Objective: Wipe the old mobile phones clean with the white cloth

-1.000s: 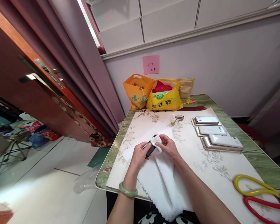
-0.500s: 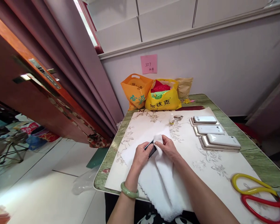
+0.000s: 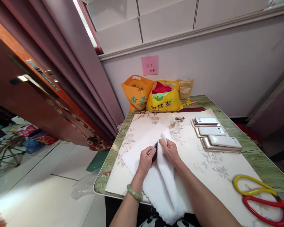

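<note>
My left hand (image 3: 146, 159), with a green bangle (image 3: 134, 192) on its wrist, is closed around a dark phone (image 3: 154, 155) held on edge. Fingers hide much of the phone. My right hand (image 3: 170, 150) pinches the upper end of a white fleecy cloth (image 3: 164, 176) against the phone's right side. The cloth drapes down over the front table edge toward my lap. Beneath both hands a white sheet with a scalloped edge (image 3: 132, 154) lies on the floral table cover (image 3: 115, 179).
Stacked phones (image 3: 223, 142) lie at the right. Large scissors with yellow and red handles (image 3: 257, 192) rest near the front right corner. A small bottle (image 3: 173, 120) and glasses (image 3: 180, 119) sit toward the back, before an orange bag (image 3: 137, 93) and a yellow bag (image 3: 165, 102).
My left hand has turned the phone more upright and moved slightly right. The right hand has shifted a little, and the cloth's top end now stands more pointed.
</note>
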Tool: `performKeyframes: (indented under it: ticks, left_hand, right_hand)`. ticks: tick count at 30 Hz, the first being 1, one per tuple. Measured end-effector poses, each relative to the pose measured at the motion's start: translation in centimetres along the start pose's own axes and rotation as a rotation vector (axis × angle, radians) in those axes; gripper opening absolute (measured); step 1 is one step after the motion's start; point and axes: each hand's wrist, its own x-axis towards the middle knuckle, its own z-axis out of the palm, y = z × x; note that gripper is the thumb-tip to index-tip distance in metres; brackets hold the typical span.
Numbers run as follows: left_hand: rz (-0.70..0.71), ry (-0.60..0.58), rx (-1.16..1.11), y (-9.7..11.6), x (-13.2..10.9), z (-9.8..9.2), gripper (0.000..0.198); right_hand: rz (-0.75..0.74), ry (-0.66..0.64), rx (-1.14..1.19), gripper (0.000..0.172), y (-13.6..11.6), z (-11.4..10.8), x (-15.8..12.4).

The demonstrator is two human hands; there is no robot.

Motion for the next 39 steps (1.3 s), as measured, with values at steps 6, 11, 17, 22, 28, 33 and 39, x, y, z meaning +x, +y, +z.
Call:
performKeyframes:
  ticks: [6,11,17,22,28,33,39]
  left_hand:
    - [-0.027,0.050,-0.007,-0.4,0.0,-0.3,0.036]
    - [-0.010,0.001,-0.017,-0.7,0.0,-0.6,0.033]
    - [0.021,-0.007,-0.031,-0.5,-0.1,-0.6,0.032]
    - [0.037,-0.044,-0.016,-0.1,-0.3,-0.5,0.031]
    - [0.042,-0.078,-0.049,-0.4,-0.2,-0.6,0.030]
    - [0.050,-0.024,-0.029,-0.2,-0.2,-0.5,0.032]
    - [0.026,-0.069,-0.040,-0.1,0.0,-0.5,0.032]
  right_hand:
    - [-0.059,-0.075,-0.099,0.036,-0.3,0.0,-0.1]
    - [-0.013,-0.044,-0.104,0.042,-0.3,0.1,0.0]
    - [-0.016,0.025,-0.152,0.044,-0.5,0.4,-0.2]
    - [-0.027,-0.055,-0.151,0.039,-1.0,0.1,-0.2]
    - [0.007,0.100,-0.188,0.052,-0.3,0.5,0.0]
    - [-0.048,-0.025,-0.178,0.038,-0.9,0.2,-0.1]
    - [-0.006,0.065,-0.186,0.048,-0.2,0.4,0.1]
